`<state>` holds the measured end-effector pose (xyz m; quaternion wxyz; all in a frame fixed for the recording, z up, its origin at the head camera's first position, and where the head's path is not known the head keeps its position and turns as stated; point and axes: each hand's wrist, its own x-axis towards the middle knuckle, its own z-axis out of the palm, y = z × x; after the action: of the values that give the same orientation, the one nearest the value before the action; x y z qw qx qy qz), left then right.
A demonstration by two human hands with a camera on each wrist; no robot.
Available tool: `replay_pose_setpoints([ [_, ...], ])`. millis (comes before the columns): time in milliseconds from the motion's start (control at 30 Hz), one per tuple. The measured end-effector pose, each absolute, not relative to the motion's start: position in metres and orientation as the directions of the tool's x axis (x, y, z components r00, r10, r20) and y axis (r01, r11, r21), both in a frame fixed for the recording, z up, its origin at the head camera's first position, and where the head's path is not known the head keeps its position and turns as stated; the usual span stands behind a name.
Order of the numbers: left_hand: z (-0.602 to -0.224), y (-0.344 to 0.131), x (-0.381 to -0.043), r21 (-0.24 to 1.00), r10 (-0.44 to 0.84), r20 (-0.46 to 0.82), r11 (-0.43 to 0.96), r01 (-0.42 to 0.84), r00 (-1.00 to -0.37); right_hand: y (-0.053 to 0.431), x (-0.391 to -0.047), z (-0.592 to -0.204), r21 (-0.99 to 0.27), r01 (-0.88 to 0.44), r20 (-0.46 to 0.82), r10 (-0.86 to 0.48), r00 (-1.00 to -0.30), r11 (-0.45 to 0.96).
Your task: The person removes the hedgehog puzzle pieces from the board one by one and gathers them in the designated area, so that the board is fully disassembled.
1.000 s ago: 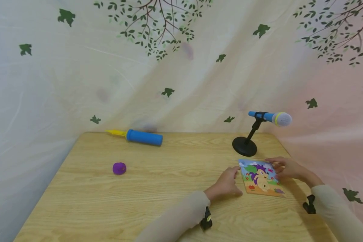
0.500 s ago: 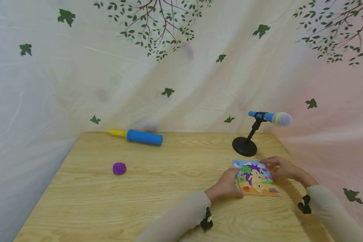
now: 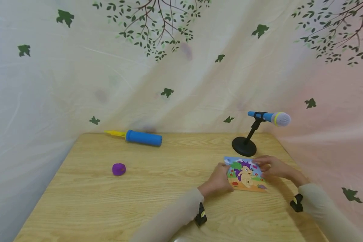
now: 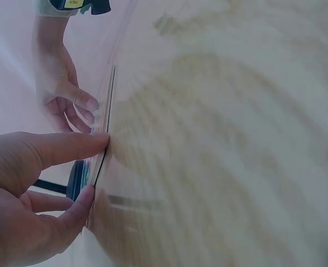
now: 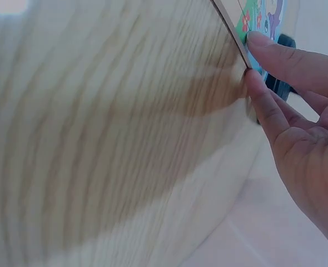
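Observation:
A flat, square hedgehog picture board lies between both hands near the table's right side. At its left edge my left hand holds on, thumb by the near corner; in the left wrist view the thumb and a finger touch the thin edge, spaced apart. My right hand pinches the right edge close to the far corner. In the right wrist view, the right thumb lies on the printed face and a finger meets the edge from below. The board's underside is hidden in the head view.
Just behind the board, a blue toy microphone sits on a black stand. A blue and yellow hand pump lies at the table's back left. Nearer is a small purple lump. A patterned curtain hangs behind the wooden table.
The picture board has shifted left across the table, with my right hand moving along. My left hand, at first apart from the board, now meets its left edge and has moved slightly left.

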<state>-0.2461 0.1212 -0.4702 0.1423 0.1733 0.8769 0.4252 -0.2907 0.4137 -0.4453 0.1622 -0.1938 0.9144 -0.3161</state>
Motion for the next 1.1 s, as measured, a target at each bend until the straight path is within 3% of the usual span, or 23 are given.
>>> replay_pose_setpoints([
  [767,-0.473,0.041,-0.263,0.801,0.443,-0.104,0.568,0.189,-0.891,0.338,-0.31,-0.448,-0.591,-0.337,-0.164,-0.518,-0.84,0.733],
  [1100,-0.473,-0.003,-0.266,0.821,0.421,-0.126,0.553,0.144,-0.898,0.305,-0.319,-0.453,-0.608,-0.416,-0.144,-0.609,-0.78,0.676],
])
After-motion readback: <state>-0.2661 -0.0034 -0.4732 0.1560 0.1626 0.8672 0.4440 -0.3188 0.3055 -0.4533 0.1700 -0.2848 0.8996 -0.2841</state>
